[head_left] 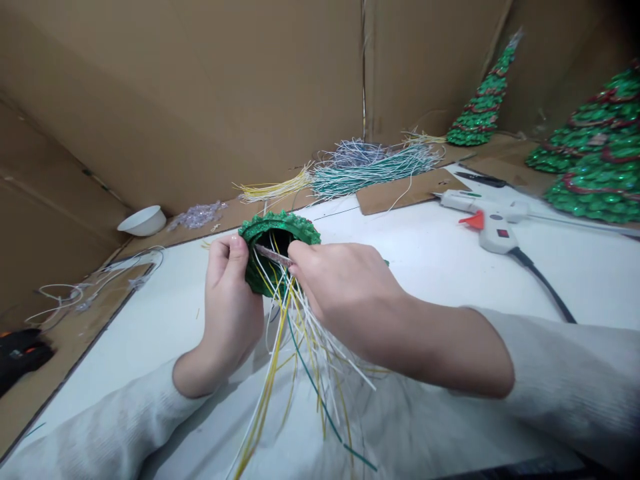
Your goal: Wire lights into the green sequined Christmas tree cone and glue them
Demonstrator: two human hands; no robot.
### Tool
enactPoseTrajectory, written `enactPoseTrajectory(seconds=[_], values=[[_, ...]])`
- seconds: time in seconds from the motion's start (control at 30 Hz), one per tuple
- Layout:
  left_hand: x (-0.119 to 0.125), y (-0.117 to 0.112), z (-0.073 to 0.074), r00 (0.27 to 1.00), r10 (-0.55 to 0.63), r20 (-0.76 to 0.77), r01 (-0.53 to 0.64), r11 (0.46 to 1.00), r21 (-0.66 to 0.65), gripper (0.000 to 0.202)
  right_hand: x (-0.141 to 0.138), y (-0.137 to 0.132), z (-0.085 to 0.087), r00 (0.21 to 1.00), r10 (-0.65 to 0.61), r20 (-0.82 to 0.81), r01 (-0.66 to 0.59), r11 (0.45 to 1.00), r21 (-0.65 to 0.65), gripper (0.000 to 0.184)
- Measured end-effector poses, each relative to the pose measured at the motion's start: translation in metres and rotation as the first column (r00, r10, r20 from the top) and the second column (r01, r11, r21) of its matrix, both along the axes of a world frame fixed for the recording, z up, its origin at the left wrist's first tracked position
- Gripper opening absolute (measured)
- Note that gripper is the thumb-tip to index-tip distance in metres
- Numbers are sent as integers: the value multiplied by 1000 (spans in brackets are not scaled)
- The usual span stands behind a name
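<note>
My left hand [230, 287] is closed on the rim of a green ornamental Christmas tree [280, 222], which lies with its hollow base toward me. White, yellow and green wires [287, 333] hang out of the opening and spread below it. In my right hand [345, 280] a thin, flat, brownish strip [273, 255] is pinched, its far end reaching into the opening near the inner left edge. What the strip is, I cannot tell. The inside of the tree is dark and mostly hidden.
A white glue gun [500, 217] with an orange trigger lies at right, its cord trailing forward. Behind are a wire bundle [375, 170], a cardboard piece [410, 190] and finished trees [483, 107]. At left stand a white bowl [143, 221], clear plastic bits [200, 215] and loose wires.
</note>
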State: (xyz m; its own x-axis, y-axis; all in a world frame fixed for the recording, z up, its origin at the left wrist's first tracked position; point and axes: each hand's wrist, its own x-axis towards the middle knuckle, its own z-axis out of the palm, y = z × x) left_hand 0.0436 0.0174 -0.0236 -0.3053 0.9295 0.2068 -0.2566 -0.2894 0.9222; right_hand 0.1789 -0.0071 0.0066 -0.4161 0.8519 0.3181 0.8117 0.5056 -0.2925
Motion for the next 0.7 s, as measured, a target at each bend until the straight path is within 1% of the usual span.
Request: enactPoseTrajectory(seconds=[0.13, 0.3, 0.43, 0.63, 0.7], values=[[-2, 2, 2, 999, -19, 26, 20, 1000, -14, 24, 2, -1, 0, 1000, 6, -23, -6, 1000, -3, 17], [-6, 6, 0, 998, -27, 61, 26, 1000, 8, 20, 3, -5, 0, 999, 28, -45, -28, 1000, -8, 18], [-12, 9, -2, 998, -52, 24, 52, 999, 7, 16, 3, -6, 3, 999, 32, -30, -33, 999, -13, 18], [-12, 10, 0, 996, -57, 70, 58, 998, -7, 18, 3, -5, 2, 1000, 8, -5, -8, 999, 43, 17], [-11, 8, 0, 997, -55, 58, 56, 998, -18, 18, 3, -4, 1, 1000, 7, -5, -7, 999, 52, 17]])
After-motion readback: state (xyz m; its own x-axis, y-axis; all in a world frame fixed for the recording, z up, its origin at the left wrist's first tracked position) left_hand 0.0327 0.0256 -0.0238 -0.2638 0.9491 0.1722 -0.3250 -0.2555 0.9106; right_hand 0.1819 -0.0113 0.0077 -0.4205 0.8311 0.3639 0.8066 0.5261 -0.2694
